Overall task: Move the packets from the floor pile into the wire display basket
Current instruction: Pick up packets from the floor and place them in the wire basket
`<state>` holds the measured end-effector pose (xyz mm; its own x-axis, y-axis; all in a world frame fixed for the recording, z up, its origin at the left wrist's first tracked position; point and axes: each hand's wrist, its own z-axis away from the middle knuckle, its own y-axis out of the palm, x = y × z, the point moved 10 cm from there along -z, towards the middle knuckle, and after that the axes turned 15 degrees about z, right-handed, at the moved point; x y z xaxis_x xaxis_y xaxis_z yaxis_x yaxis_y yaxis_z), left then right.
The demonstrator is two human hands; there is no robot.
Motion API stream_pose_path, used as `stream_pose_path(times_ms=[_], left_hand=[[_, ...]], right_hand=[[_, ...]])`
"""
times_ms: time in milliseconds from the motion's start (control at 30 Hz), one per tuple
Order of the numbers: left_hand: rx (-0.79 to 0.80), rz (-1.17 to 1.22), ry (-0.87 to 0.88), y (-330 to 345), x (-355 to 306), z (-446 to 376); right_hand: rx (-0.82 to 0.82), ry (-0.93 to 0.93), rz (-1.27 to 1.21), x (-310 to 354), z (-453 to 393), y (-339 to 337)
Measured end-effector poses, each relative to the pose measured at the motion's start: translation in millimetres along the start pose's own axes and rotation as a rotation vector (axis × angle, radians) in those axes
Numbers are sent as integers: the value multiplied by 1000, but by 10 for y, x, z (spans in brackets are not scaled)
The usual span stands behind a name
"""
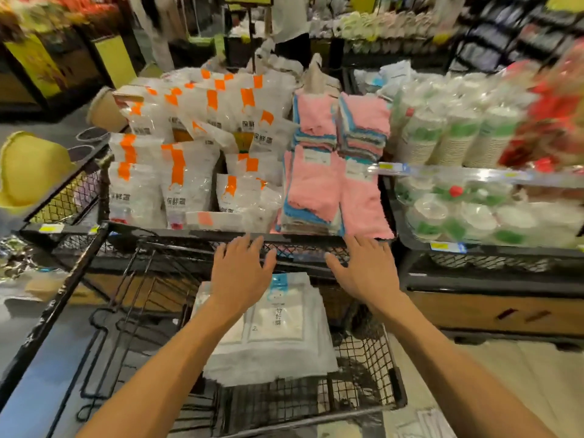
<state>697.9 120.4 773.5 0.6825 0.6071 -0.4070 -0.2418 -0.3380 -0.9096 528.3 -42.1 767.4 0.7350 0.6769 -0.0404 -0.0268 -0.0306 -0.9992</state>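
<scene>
Hands: my left hand (240, 267) and right hand (363, 269) spread, empty | packets (271, 330) stacked flat in wire display basket (363, 374), judged stable for display.

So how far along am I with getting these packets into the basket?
A stack of white packets already lies in the wire basket. Your left hand and right hand are open above it, holding nothing. The floor pile isn't visible, so what's left is unclear.
</scene>
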Motion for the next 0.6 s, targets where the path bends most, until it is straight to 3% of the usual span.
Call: stream_pose_path(times_ms=[300,600], left_hand=[[84,41,409,-171,-967,240],[257,182,815,27,-2106,1150]], right_hand=[[-94,304,-11,-708,1017,-694],[-178,731,-68,-1263,2804,-1057]])
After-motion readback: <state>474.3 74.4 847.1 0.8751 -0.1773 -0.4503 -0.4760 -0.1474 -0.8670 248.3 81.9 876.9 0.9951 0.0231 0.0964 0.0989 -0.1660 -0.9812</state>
